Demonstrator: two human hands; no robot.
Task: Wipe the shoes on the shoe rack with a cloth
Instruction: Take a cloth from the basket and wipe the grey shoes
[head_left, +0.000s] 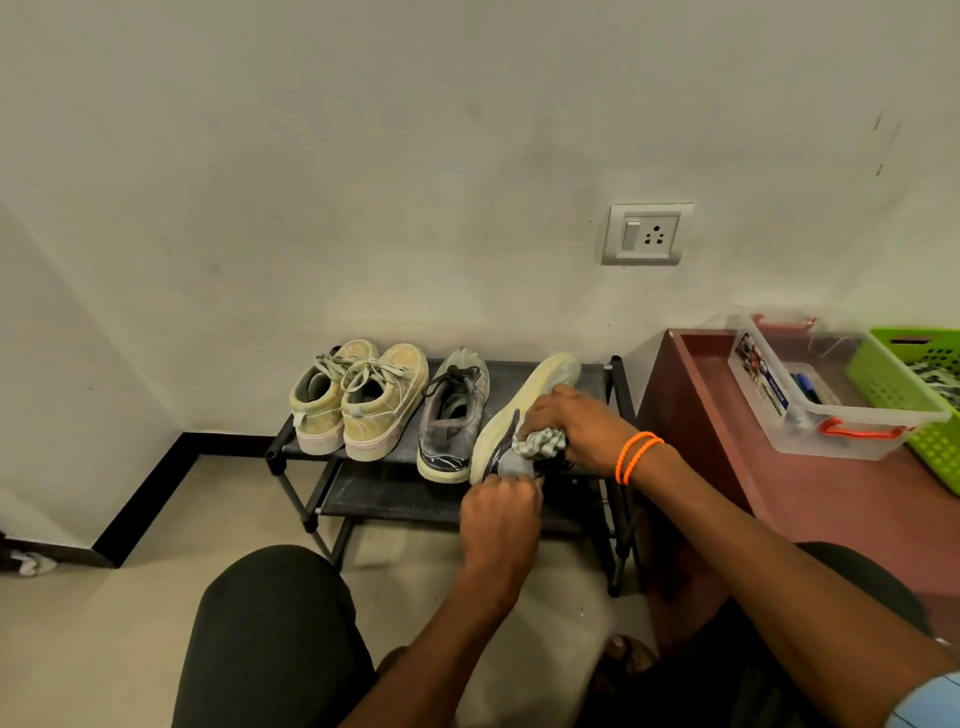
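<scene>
A black two-tier shoe rack (363, 486) stands against the wall. On its top shelf sit a pair of tan lace-up shoes (358, 397) at the left and one grey shoe (452, 415) beside them. The second grey shoe (524, 405) is tipped on its side at the right, its pale sole facing left. My left hand (501, 512) grips that shoe's heel end. My right hand (576, 423), with orange bands at the wrist, presses a checked cloth (540, 441) against the shoe's upper.
A maroon table (831, 499) stands right of the rack, holding a clear plastic box (810, 395) and a green basket (919, 395). A wall socket (648, 234) is above the rack. My knees in dark trousers are in front, on a beige floor.
</scene>
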